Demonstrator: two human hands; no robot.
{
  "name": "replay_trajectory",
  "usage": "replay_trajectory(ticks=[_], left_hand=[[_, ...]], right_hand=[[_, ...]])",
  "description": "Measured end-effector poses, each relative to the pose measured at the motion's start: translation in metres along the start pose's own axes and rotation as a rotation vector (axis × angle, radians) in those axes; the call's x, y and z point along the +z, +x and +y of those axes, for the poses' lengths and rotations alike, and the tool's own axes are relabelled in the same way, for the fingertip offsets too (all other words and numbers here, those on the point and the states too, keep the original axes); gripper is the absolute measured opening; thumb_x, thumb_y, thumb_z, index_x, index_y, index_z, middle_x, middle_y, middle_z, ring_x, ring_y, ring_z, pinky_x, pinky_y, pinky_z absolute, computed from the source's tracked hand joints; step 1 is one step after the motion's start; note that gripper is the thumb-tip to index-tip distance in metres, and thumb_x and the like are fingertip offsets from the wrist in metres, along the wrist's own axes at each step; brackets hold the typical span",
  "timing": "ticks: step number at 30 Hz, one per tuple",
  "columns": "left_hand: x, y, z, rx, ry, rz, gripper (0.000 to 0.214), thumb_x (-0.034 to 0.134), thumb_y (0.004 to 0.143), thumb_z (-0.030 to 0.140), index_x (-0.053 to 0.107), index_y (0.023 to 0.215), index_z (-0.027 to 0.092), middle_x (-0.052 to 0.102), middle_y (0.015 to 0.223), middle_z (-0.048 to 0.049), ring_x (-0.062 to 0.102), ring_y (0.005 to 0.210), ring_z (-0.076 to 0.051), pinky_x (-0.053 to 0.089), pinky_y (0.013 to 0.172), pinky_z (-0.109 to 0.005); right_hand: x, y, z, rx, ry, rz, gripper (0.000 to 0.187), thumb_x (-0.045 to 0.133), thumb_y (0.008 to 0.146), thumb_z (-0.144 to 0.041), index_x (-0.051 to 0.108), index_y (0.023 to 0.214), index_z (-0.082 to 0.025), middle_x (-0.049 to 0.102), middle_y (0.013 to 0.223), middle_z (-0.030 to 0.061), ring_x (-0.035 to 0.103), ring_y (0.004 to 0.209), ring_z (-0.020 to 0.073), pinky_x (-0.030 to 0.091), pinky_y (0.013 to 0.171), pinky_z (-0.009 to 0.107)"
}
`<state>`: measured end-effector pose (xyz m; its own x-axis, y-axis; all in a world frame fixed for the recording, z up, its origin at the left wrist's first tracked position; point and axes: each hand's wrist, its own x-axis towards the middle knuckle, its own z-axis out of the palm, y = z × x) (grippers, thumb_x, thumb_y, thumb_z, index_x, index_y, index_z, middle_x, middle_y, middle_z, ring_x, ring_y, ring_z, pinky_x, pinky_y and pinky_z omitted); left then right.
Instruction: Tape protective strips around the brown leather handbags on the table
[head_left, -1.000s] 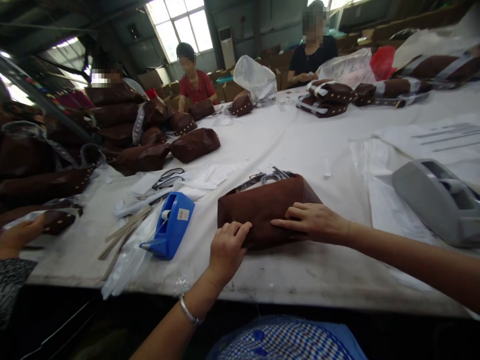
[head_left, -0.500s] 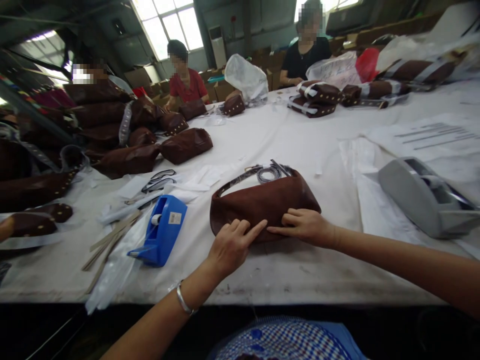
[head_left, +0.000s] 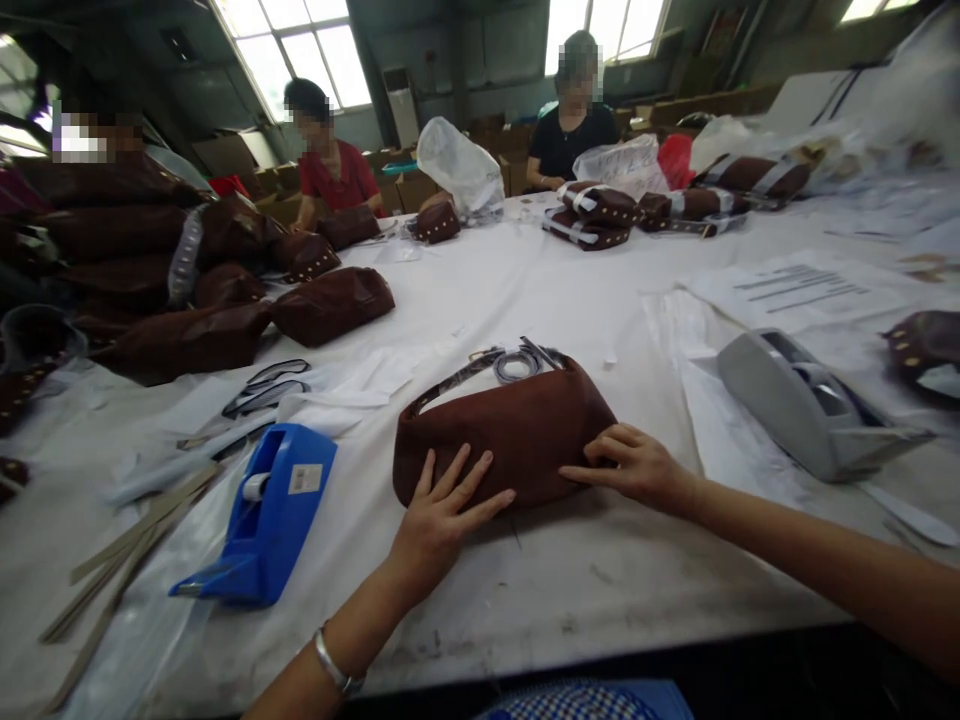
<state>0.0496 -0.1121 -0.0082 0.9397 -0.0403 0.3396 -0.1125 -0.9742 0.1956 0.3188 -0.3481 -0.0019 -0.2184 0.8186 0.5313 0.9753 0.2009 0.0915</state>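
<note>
A brown leather handbag (head_left: 517,425) lies on the white-covered table in front of me, its short strap arched along the far side. My left hand (head_left: 442,515) is open, fingers spread flat on the lower left of the bag's front. At the lower right, my right hand (head_left: 634,465) has its fingers curled and its thumb stretched along the leather, gripping the bag's edge. A coiled strap in clear wrap (head_left: 517,366) rests behind the bag.
A blue tape dispenser (head_left: 281,510) stands to the left beside flat strips (head_left: 142,535); a grey tape dispenser (head_left: 795,405) is at the right. More brown bags (head_left: 334,303) are piled at the left and far side. Several co-workers (head_left: 574,125) sit across the table (head_left: 495,285).
My left hand has gone from curled fingers to spread ones and shifted left on the bag. The right hand has moved towards the bag's lower right. The view has turned slightly right.
</note>
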Motion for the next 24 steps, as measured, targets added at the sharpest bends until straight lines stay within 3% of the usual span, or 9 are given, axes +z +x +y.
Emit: replay_trajectory(ticks=[3, 5, 8, 10, 12, 15, 19, 21, 24], left_hand=[[0.008, -0.004, -0.003, -0.004, -0.060, 0.019, 0.064, 0.044, 0.095, 0.007, 0.044, 0.142, 0.051, 0.043, 0.156, -0.0004, 0.029, 0.150, -0.030, 0.016, 0.119, -0.070], [0.010, -0.005, -0.002, -0.010, -0.032, 0.026, 0.061, 0.045, 0.096, 0.009, 0.047, 0.141, 0.050, 0.044, 0.155, -0.0008, 0.029, 0.150, -0.029, 0.017, 0.119, -0.070], [0.012, -0.003, 0.002, 0.012, 0.082, 0.077, 0.059, 0.047, 0.095, 0.008, 0.049, 0.141, 0.046, 0.044, 0.155, -0.0019, 0.030, 0.150, -0.029, 0.021, 0.119, -0.069], [0.015, -0.001, 0.004, 0.024, 0.152, 0.143, 0.057, 0.051, 0.095, 0.009, 0.050, 0.141, 0.043, 0.044, 0.155, -0.0022, 0.031, 0.149, -0.029, 0.022, 0.119, -0.067], [0.020, -0.001, 0.005, 0.021, 0.194, 0.190, 0.056, 0.054, 0.094, 0.011, 0.051, 0.141, 0.041, 0.044, 0.156, -0.0024, 0.032, 0.149, -0.030, 0.021, 0.120, -0.067], [0.028, -0.003, 0.006, 0.008, 0.219, 0.184, 0.057, 0.058, 0.093, 0.013, 0.050, 0.142, 0.041, 0.043, 0.156, -0.0023, 0.031, 0.149, -0.031, 0.018, 0.120, -0.068], [0.014, -0.001, 0.015, -0.038, 0.153, 0.110, 0.057, 0.065, 0.088, 0.016, 0.055, 0.138, 0.039, 0.040, 0.158, -0.0036, 0.031, 0.149, -0.034, 0.018, 0.118, -0.072], [-0.006, 0.009, 0.022, -0.099, 0.072, 0.069, 0.046, 0.067, 0.086, 0.022, 0.064, 0.129, 0.037, 0.043, 0.157, -0.0036, 0.036, 0.147, -0.034, 0.023, 0.118, -0.069], [-0.030, 0.032, 0.026, -0.214, 0.056, 0.186, 0.036, 0.059, 0.093, 0.031, 0.065, 0.129, 0.031, 0.050, 0.152, -0.0045, 0.041, 0.144, -0.028, 0.030, 0.120, -0.059]], right_hand=[[0.027, -0.012, -0.012, 0.101, 0.041, 0.094, 0.050, 0.056, 0.095, -0.009, 0.061, 0.134, -0.039, 0.062, 0.080, -0.0007, 0.053, 0.072, 0.0149, 0.049, 0.070, 0.029], [0.026, -0.008, -0.016, 0.127, 0.074, 0.094, 0.049, 0.053, 0.095, -0.007, 0.065, 0.131, -0.038, 0.062, 0.079, -0.0002, 0.053, 0.071, 0.0150, 0.049, 0.068, 0.029], [-0.007, 0.013, -0.021, 0.096, 0.149, 0.014, 0.045, 0.053, 0.094, -0.012, 0.065, 0.131, -0.033, 0.065, 0.086, 0.0017, 0.057, 0.076, 0.0163, 0.053, 0.071, 0.032], [-0.031, 0.034, -0.026, 0.045, 0.176, 0.008, 0.045, 0.057, 0.093, -0.023, 0.060, 0.137, -0.029, 0.069, 0.101, 0.0042, 0.063, 0.091, 0.0202, 0.055, 0.087, 0.041], [-0.040, 0.056, -0.032, 0.076, 0.116, 0.096, 0.053, 0.059, 0.093, -0.035, 0.052, 0.145, -0.025, 0.067, 0.125, 0.0072, 0.060, 0.115, 0.0279, 0.045, 0.107, 0.053], [-0.009, 0.078, -0.034, 0.278, -0.082, 0.177, 0.062, 0.054, 0.097, -0.046, 0.041, 0.152, -0.022, 0.044, 0.154, 0.0126, 0.039, 0.141, 0.0374, 0.028, 0.117, 0.062], [0.054, 0.080, -0.027, 0.385, -0.134, -0.056, 0.066, 0.054, 0.097, -0.048, 0.036, 0.155, -0.022, 0.022, 0.165, 0.0138, 0.018, 0.151, 0.0375, 0.019, 0.120, 0.063], [0.067, 0.077, -0.023, 0.396, -0.139, -0.089, 0.067, 0.055, 0.097, -0.046, 0.034, 0.156, -0.022, 0.017, 0.166, 0.0125, 0.013, 0.152, 0.0363, 0.016, 0.121, 0.063], [0.066, 0.074, -0.020, 0.397, -0.147, -0.073, 0.067, 0.054, 0.097, -0.045, 0.032, 0.156, -0.021, 0.014, 0.167, 0.0115, 0.011, 0.153, 0.0353, 0.015, 0.122, 0.061]])
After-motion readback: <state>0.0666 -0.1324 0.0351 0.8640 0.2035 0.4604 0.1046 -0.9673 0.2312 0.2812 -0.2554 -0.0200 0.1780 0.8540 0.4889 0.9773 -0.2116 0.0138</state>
